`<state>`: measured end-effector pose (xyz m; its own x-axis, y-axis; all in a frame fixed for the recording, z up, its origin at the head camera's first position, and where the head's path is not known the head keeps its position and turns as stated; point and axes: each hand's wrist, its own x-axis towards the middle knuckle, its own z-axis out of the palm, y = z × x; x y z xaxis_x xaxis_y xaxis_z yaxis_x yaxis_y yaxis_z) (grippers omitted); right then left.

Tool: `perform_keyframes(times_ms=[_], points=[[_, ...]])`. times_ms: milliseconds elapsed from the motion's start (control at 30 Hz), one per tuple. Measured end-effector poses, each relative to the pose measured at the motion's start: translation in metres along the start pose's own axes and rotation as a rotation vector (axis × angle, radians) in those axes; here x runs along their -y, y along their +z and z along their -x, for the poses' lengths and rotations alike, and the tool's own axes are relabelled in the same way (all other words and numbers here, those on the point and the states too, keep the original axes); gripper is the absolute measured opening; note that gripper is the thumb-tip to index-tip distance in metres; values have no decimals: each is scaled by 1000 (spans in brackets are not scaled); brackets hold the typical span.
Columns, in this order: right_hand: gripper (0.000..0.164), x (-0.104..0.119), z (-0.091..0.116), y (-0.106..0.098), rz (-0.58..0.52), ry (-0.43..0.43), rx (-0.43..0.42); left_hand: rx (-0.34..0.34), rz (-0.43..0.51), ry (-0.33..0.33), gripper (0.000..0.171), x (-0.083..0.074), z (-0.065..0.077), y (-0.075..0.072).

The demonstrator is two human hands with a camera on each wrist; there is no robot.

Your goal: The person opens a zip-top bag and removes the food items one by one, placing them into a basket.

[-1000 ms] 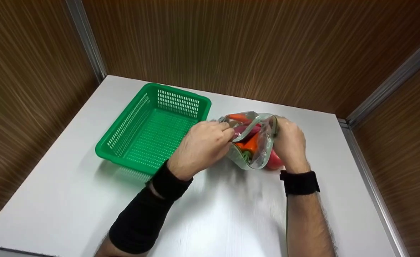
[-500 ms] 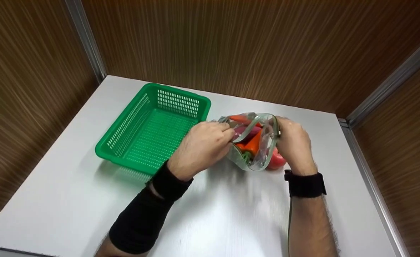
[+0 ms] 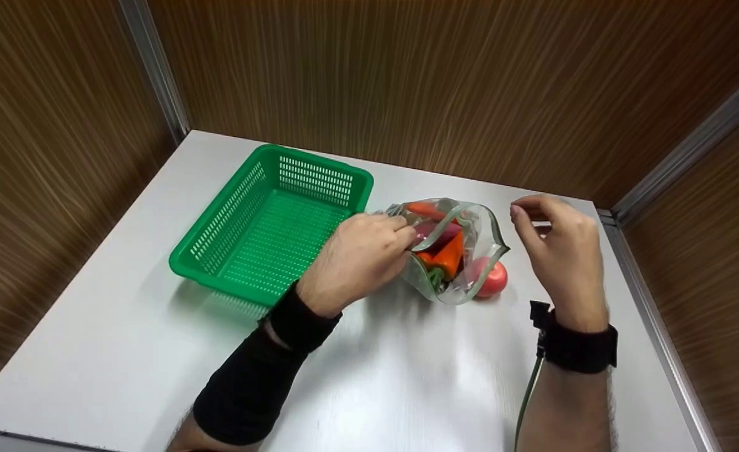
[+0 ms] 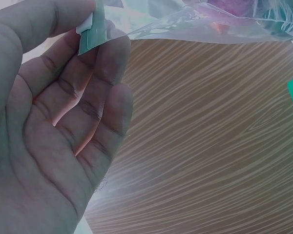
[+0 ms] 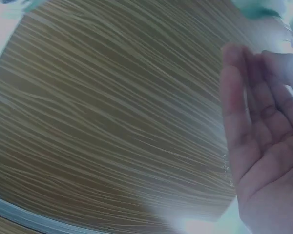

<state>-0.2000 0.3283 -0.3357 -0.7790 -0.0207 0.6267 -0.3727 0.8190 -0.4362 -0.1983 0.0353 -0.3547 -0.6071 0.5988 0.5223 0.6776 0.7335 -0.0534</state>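
A clear zip bag [image 3: 416, 273] stands with its mouth spread wide. Inside it show an orange bell pepper [image 3: 449, 254], a carrot [image 3: 424, 209] and a purple-red vegetable [image 3: 429, 232]. My left hand [image 3: 360, 257] pinches the bag's left rim between thumb and fingers; the left wrist view shows the zip corner [image 4: 93, 31] between them. My right hand [image 3: 564, 257] is off the bag, to the right of its pointed right corner, with fingers loosely bent and nothing in them. Beside the bag's right side lies a round pinkish-red fruit or vegetable [image 3: 493, 278], partly behind the clear plastic.
A green plastic basket [image 3: 203, 276] with slotted walls and nothing in it stands left of the bag. Wood-patterned panels [image 3: 369, 81] enclose the white table [image 3: 369, 389] at the back and sides. A cable [image 3: 526, 402] runs along the right forearm.
My right hand has let go of the bag's right rim and moved right, away from it. The round red item shows more fully. My left hand keeps its pinch in place.
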Motion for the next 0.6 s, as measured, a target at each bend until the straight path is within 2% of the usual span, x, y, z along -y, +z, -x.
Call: perform_keyframes(times_ms=[100, 233, 467, 600], points=[[13, 4, 1, -4, -16, -4, 23, 2, -1, -2, 10, 1, 0, 0], [16, 3, 1, -3, 10, 30, 123, 6, 1, -3, 11, 1, 0, 0], [26, -2, -1, 15, -13, 102, 320, 8, 0, -4, 12, 0, 0, -1], [32, -2, -3, 27, -10, 114, 397, 16, -4, -3, 12, 0, -1, -1]])
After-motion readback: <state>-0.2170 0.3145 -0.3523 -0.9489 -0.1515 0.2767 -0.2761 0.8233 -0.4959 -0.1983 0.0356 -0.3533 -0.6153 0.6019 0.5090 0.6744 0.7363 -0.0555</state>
